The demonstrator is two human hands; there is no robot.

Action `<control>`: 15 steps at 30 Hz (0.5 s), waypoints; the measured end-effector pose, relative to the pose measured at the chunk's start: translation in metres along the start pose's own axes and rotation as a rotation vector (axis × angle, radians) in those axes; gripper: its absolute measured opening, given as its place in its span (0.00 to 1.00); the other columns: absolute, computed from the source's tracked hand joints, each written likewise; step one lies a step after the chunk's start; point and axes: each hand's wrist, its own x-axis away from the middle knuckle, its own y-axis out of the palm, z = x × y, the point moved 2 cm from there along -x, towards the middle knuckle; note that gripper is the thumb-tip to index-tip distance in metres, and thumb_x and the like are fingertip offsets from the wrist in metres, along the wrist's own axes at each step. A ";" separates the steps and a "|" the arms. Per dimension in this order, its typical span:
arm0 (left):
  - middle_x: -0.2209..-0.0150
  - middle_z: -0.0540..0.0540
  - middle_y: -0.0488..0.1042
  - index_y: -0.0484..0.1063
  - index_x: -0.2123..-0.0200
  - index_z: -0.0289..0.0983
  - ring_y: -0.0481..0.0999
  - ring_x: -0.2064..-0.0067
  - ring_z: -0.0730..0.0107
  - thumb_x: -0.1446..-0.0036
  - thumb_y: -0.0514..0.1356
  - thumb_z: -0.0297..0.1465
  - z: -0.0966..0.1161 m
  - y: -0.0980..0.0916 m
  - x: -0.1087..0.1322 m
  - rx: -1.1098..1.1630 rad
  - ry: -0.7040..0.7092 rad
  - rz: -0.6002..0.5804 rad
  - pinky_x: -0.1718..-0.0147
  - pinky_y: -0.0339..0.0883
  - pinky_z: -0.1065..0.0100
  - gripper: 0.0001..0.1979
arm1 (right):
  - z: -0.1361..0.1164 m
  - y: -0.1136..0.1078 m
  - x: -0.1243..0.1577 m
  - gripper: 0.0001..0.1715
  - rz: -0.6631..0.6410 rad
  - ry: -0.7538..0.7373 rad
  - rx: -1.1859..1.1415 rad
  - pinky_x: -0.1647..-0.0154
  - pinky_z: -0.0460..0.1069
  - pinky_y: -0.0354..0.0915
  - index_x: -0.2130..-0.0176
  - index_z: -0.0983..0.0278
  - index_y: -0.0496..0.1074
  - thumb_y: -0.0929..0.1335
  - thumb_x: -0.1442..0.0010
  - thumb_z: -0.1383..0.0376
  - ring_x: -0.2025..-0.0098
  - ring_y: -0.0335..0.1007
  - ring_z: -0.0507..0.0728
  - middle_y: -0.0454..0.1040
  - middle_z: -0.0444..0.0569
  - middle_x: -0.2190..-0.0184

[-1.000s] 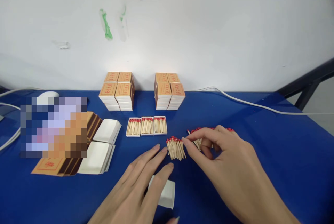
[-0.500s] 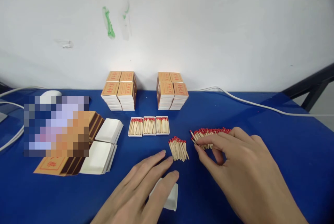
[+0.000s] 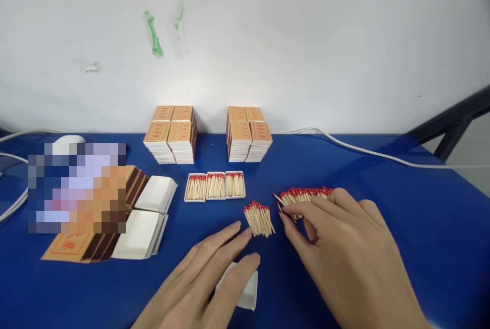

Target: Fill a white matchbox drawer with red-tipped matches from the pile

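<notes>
My right hand is pinching a match between thumb and index finger, at the left edge of a larger pile of red-headed matches. The hand partly hides that pile. To its left lies a smaller bunch of matches, heads pointing away from me. My left hand is open, fingers spread, with its fingertips close to the near end of the bunch. Beneath its thumb sits a white matchbox tray, partly covered. Beyond, three white trays filled with matches stand side by side.
Two blocks of stacked matchboxes stand near the wall. On the left are white trays in stacks and orange matchbox sleeves, partly blurred out. A white cable runs along the back of the blue table.
The whole view has shifted slightly, so things appear a little further left. My right hand has edged slightly left with the match. My left hand stays in nearly the same place.
</notes>
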 end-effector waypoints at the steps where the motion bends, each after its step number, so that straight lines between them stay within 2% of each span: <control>1: 0.25 0.47 0.65 0.67 0.28 0.41 0.71 0.27 0.53 0.20 0.49 0.48 0.000 0.001 0.001 -0.002 -0.003 -0.004 0.41 0.79 0.56 0.27 | 0.000 0.000 0.000 0.16 0.003 -0.001 -0.003 0.60 0.58 0.53 0.69 0.59 0.75 0.65 0.30 0.70 0.65 0.68 0.65 0.77 0.47 0.72; 5: 0.25 0.44 0.65 0.68 0.29 0.40 0.70 0.27 0.52 0.21 0.48 0.52 0.001 0.001 0.000 0.005 -0.015 0.012 0.39 0.77 0.56 0.31 | 0.001 0.000 0.000 0.16 0.007 0.007 -0.014 0.61 0.58 0.52 0.72 0.58 0.72 0.66 0.32 0.70 0.68 0.67 0.63 0.74 0.46 0.75; 10: 0.23 0.42 0.61 0.66 0.28 0.37 0.66 0.25 0.55 0.20 0.52 0.38 0.000 0.001 -0.002 -0.004 0.003 0.014 0.35 0.72 0.57 0.24 | 0.001 0.003 0.000 0.14 0.010 0.065 -0.080 0.61 0.57 0.54 0.73 0.59 0.72 0.69 0.36 0.71 0.68 0.68 0.61 0.72 0.43 0.77; 15: 0.24 0.39 0.64 0.66 0.28 0.36 0.70 0.27 0.49 0.23 0.56 0.45 0.002 0.007 -0.001 -0.032 0.003 0.046 0.41 0.79 0.53 0.29 | -0.003 0.004 -0.005 0.12 -0.062 0.245 -0.302 0.64 0.54 0.58 0.73 0.56 0.76 0.76 0.39 0.67 0.71 0.66 0.57 0.68 0.38 0.80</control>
